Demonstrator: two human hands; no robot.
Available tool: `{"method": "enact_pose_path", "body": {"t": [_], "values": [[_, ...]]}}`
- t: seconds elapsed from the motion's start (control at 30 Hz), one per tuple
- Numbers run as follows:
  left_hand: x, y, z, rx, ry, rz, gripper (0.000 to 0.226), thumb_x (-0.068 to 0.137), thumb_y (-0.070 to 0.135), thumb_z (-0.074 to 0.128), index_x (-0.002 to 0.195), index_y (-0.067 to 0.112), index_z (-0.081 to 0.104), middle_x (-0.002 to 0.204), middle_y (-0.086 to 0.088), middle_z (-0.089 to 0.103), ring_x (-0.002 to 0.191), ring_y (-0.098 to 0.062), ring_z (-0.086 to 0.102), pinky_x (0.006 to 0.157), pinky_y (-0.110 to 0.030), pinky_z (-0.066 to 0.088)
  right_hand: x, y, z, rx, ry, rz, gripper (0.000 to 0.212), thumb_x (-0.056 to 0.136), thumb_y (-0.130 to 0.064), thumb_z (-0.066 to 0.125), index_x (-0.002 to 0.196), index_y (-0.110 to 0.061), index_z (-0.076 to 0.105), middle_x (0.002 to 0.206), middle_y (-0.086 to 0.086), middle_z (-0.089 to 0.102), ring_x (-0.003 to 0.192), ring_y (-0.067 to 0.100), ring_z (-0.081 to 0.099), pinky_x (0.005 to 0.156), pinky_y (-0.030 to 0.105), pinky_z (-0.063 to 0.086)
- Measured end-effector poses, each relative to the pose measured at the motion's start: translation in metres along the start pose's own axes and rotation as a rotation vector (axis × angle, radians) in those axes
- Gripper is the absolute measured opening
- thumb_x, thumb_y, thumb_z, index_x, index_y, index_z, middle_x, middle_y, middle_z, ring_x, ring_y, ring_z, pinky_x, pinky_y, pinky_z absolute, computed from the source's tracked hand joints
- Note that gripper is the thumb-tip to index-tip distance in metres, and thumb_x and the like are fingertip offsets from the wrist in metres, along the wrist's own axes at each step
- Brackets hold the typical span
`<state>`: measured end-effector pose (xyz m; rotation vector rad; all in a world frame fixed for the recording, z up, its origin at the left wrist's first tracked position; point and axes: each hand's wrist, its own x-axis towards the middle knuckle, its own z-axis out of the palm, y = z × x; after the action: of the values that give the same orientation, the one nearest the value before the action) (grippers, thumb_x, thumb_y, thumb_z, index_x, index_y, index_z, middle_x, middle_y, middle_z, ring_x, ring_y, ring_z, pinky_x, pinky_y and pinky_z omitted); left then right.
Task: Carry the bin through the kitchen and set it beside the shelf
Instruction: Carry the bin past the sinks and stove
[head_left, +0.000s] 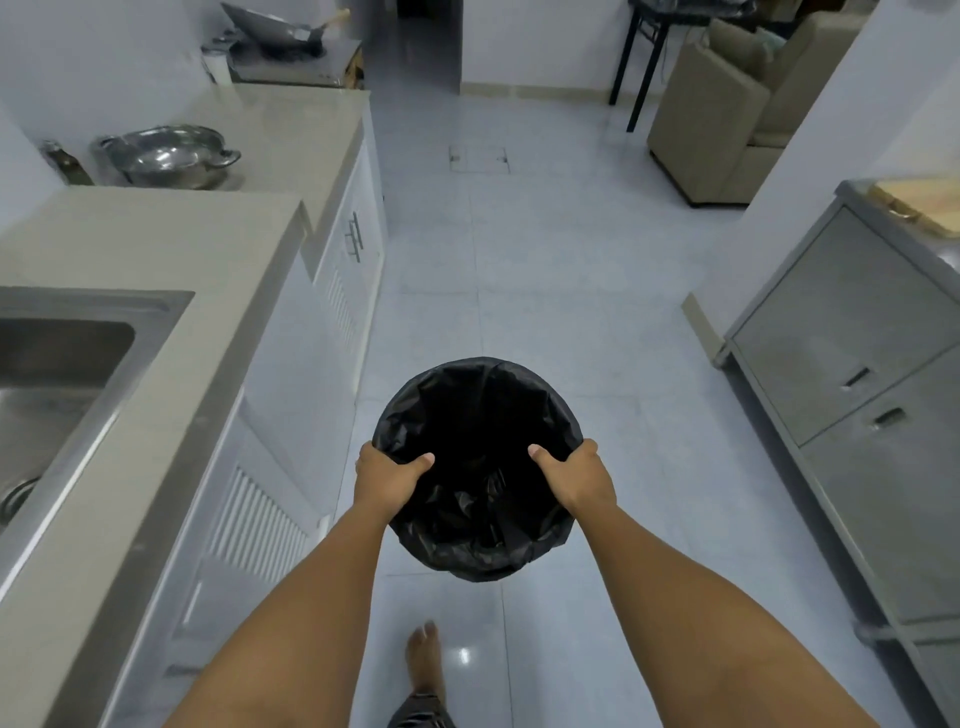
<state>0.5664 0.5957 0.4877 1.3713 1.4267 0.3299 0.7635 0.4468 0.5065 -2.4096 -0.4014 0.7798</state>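
Bin (480, 462), a round one lined with a loose black plastic bag, looks light and stiff-rimmed, though the slick liner could slide under the fingers; the rim seems the sound place to grip. The left hand (387, 480) and right hand (579, 475) clasp opposite sides of that rim, thumbs inside. It hangs above the pale tiled floor (545, 291), between the white counter cabinets (332, 291) and the grey metal cabinet (857, 364).
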Motion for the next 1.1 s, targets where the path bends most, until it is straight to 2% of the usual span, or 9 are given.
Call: {"method": "enact_pose_path", "body": {"t": [0.23, 0.5, 0.63, 0.77, 0.83, 0.97, 1.1], "values": [[0.104, 0.067, 0.024, -0.011, -0.020, -0.028, 0.089, 0.077, 0.037, 0.083, 0.146, 0.003, 0.037, 0.142, -0.016, 0.053, 0.129, -0.038, 0.056, 0.107, -0.047, 0.047, 0.103, -0.064, -0.001, 0.008, -0.002, 0.035, 0.084, 0.082, -0.063, 0.059, 0.140, -0.007, 0.034, 0.136, 0.014, 0.055, 0.118, 0.036, 0.058, 0.093, 0.047, 0.052], [0.242, 0.174, 0.039, 0.010, -0.068, 0.005, 0.087, 0.071, 0.043, 0.084, 0.141, 0.006, 0.047, 0.136, -0.014, 0.060, 0.121, -0.036, 0.062, 0.103, -0.047, 0.052, 0.234, -0.160, -0.013, 0.021, 0.009, 0.062, 0.076, 0.085, -0.059, 0.059, 0.134, -0.006, 0.037, 0.131, 0.013, 0.057, 0.116, 0.036, 0.059, 0.088, 0.043, 0.050], [0.307, 0.223, 0.053, -0.013, -0.081, 0.028, 0.096, 0.062, 0.050, 0.083, 0.140, 0.007, 0.048, 0.134, -0.012, 0.061, 0.117, -0.035, 0.065, 0.101, -0.048, 0.053, 0.300, -0.199, -0.019, 0.071, 0.020, 0.051, 0.073, 0.084, -0.059, 0.060, 0.128, -0.005, 0.039, 0.125, 0.013, 0.061, 0.113, 0.035, 0.061, 0.093, 0.046, 0.051], [0.389, 0.262, 0.078, -0.030, -0.068, 0.060, 0.105, 0.049, 0.062, 0.077, 0.137, 0.010, 0.052, 0.130, -0.010, 0.064, 0.112, -0.032, 0.067, 0.098, -0.049, 0.056, 0.375, -0.241, -0.028, 0.060, 0.030, 0.048, 0.072, 0.085, -0.058, 0.058, 0.130, -0.005, 0.038, 0.125, 0.013, 0.061, 0.111, 0.036, 0.061, 0.091, 0.047, 0.052], [0.416, 0.287, 0.088, -0.028, -0.055, 0.041, 0.102, 0.052, 0.060, 0.079, 0.137, 0.010, 0.052, 0.130, -0.011, 0.064, 0.112, -0.033, 0.067, 0.098, -0.050, 0.055, 0.414, -0.261, -0.033, 0.053, 0.023, 0.049, 0.071, 0.086, -0.058, 0.057, 0.130, -0.005, 0.038, 0.126, 0.014, 0.060, 0.112, 0.036, 0.061, 0.091, 0.046, 0.052], [0.455, 0.350, 0.106, -0.072, -0.017, -0.007, 0.084, 0.073, 0.041, 0.083, 0.139, 0.005, 0.046, 0.133, -0.014, 0.060, 0.117, -0.037, 0.064, 0.101, -0.048, 0.052, 0.486, -0.308, -0.051, 0.033, -0.010, 0.042, 0.071, 0.087, -0.057, 0.057, 0.131, -0.005, 0.038, 0.127, 0.015, 0.060, 0.112, 0.036, 0.061, 0.090, 0.045, 0.051], [0.509, 0.402, 0.123, -0.071, -0.001, -0.011, 0.085, 0.076, 0.040, 0.082, 0.141, 0.003, 0.042, 0.138, -0.016, 0.057, 0.121, -0.038, 0.061, 0.103, -0.048, 0.051, 0.551, -0.352, -0.069, 0.015, -0.010, 0.023, 0.070, 0.088, -0.056, 0.056, 0.131, -0.005, 0.038, 0.126, 0.015, 0.060, 0.112, 0.037, 0.061, 0.089, 0.045, 0.051]]}}
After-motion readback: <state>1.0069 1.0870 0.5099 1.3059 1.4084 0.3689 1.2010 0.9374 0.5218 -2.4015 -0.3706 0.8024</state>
